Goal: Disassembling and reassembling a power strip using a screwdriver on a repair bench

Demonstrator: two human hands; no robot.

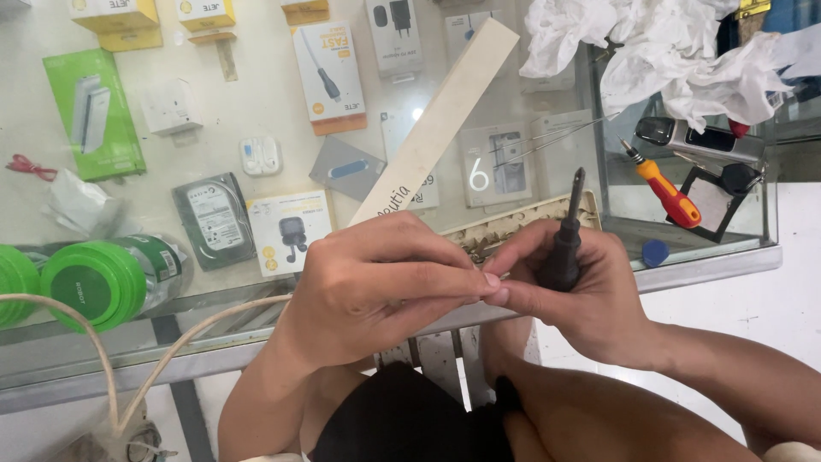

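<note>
Pinching something too small to identify, the left hand (376, 287) is being closed against the right hand (581, 291), which is curled around a black screwdriver (564, 239) at centre frame, above the glass worktop (710, 257). Fitting seems underway; steady alignment is being called for.

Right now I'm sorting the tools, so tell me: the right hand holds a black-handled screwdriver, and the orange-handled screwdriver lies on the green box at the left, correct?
Not quite. The right hand does hold the black-handled screwdriver, but the head view shows the orange-handled screwdriver lying at the right, far from the green box.
</note>
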